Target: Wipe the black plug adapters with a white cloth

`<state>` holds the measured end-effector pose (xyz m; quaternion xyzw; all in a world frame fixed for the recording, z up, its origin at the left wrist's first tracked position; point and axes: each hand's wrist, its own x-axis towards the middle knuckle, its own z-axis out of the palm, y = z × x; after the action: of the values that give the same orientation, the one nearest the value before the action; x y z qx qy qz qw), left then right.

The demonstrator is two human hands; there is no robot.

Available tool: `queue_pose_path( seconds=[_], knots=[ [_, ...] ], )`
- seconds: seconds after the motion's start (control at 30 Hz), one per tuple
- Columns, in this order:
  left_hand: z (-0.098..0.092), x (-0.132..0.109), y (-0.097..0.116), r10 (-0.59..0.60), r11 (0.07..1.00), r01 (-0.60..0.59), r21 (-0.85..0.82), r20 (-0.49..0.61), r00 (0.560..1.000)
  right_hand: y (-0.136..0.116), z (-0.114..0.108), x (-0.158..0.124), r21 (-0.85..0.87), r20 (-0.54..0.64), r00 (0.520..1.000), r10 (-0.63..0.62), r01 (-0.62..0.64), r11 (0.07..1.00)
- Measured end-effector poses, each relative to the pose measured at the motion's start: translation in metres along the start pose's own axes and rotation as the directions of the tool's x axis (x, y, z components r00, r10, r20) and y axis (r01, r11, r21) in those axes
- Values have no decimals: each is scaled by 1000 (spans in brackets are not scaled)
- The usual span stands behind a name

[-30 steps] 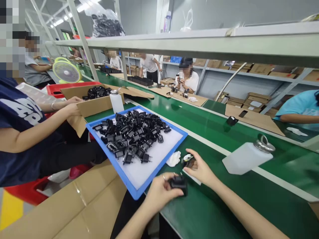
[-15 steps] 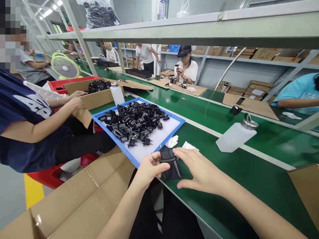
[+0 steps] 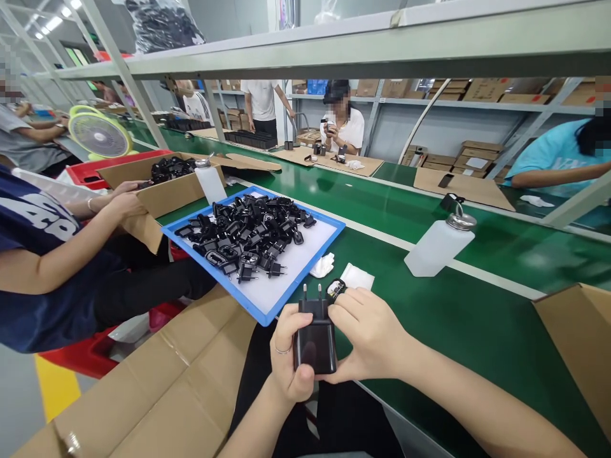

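A black plug-in power adapter (image 3: 316, 345), its two metal pins pointing away from me, is between my hands over the near edge of the bench. My left hand (image 3: 289, 356) wraps its left side, with the thumb at the bottom corner. On the right side, my right hand (image 3: 370, 334) grips it with bent fingers near the top and the thumb by the lower corner. Just beyond my right fingers shows a small black rounded piece (image 3: 336, 289), partly hidden. Many similar black plug pieces (image 3: 248, 232) lie heaped in a blue-rimmed tray (image 3: 309, 273) to the left.
A white tissue (image 3: 322, 265) and a white packet (image 3: 358, 277) lie beyond my hands. A white pump bottle (image 3: 439, 248) stands on the green bench (image 3: 453, 331). At left, a co-worker's arm (image 3: 71, 242) reaches to a cardboard box (image 3: 179, 194). Another carton (image 3: 577, 343) is at right.
My right hand has closed onto the adapter. The adapter has turned so its broad face and both pins show, and it sits slightly lower. The camera view has shifted a little rightward.
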<state>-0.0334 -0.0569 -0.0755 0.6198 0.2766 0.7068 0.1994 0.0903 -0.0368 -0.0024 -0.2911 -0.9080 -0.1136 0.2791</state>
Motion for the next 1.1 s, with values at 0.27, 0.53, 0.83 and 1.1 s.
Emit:
queue_pose_path(
  seconds=[0.27,0.53,0.83,1.1],
  knots=[
    [-3,4,6,-140,988,142,-64,31,990,-4,6,-4,123,-78,995,63,-53,991],
    [-9,15,0,-53,997,59,-45,122,991,-6,8,-7,105,-47,989,141,-136,985],
    [-4,25,-4,89,995,-85,-60,57,994,-5,3,-3,77,-7,988,157,-156,985],
    [-6,20,-4,42,998,-40,-47,31,999,-6,7,-6,80,-67,991,112,-107,991]
  ],
)
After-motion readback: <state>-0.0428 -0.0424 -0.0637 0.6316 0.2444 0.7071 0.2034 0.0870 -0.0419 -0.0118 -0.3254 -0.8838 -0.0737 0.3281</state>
